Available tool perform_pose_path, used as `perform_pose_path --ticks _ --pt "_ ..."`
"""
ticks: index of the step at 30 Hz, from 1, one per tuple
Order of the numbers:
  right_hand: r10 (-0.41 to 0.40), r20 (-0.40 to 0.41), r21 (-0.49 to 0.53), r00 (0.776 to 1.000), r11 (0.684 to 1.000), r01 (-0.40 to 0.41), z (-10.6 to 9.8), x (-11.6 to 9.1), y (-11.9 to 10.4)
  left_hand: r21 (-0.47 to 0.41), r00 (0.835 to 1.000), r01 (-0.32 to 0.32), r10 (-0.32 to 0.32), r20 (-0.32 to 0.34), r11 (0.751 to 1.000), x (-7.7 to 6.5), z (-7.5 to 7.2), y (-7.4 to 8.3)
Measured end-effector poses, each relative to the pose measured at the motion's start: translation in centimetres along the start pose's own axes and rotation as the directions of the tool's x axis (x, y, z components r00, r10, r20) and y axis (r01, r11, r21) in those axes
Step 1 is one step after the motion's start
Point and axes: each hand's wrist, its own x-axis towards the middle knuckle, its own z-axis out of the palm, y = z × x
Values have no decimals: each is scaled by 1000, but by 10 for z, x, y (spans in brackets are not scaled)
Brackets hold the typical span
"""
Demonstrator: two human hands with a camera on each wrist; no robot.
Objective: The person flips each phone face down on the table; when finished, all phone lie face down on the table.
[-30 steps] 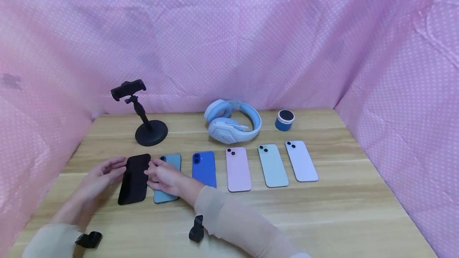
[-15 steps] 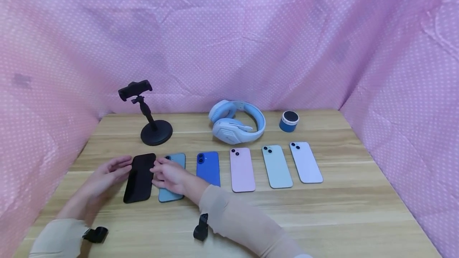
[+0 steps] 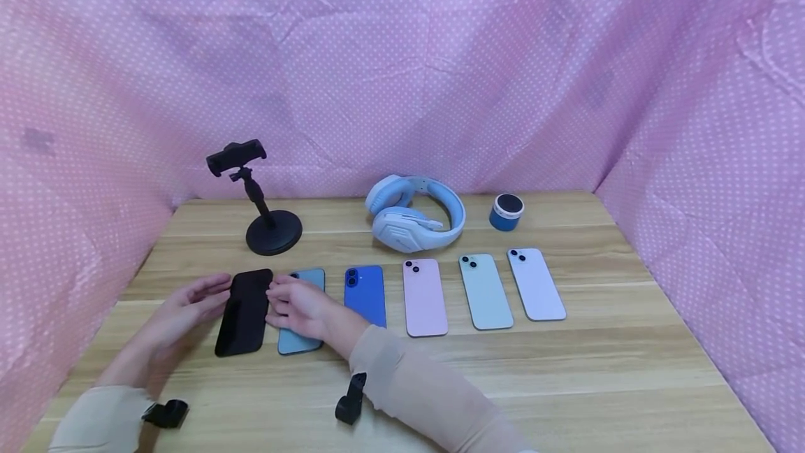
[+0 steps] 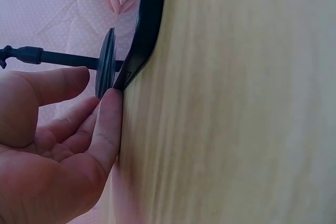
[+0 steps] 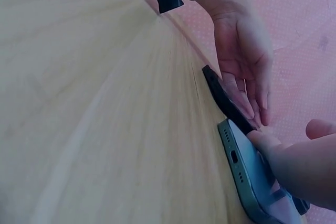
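A black phone [image 3: 242,317] lies flat at the left end of a row of phones. My left hand [image 3: 187,307] is at its left edge, and in the left wrist view a fingertip touches the rim while the thumb stays apart. My right hand [image 3: 303,310] reaches over a grey-blue phone [image 3: 300,342], hiding part of it. Its loosely bent fingers are at the black phone's right edge; whether they touch it I cannot tell. In the right wrist view, the grey-blue phone [image 5: 247,171] lies beside the black phone [image 5: 223,98], with both hands near.
To the right lie a blue phone [image 3: 365,296], a pink phone [image 3: 425,299], a pale green phone [image 3: 487,292] and a white phone [image 3: 537,285]. Behind them stand a black phone stand [image 3: 273,233], light blue headphones [image 3: 402,229] and a small blue speaker [image 3: 506,212].
The head view has shifted slightly, so everything sits a little further right. My right fingertips have drawn slightly back toward the black phone's right edge. The left hand stays at the left edge.
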Motion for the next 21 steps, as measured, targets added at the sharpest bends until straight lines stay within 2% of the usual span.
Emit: perform_pose_path --ticks 8,12,15,21 --pt "4 12 13 1000 1000 -4 -2 0 -1 20 1000 20 -20 -8 1000 -1 1 2" --pt "9 25 -5 1000 1000 -9 -2 0 -3 -101 999 20 -17 30 995 -3 -3 5" --pt "7 32 -14 999 1000 -6 -2 0 -5 -153 997 32 -21 74 988 -3 -6 10" --pt "-4 57 -10 998 1000 5 -5 -1 -9 -76 993 40 -31 114 996 -2 -4 19"
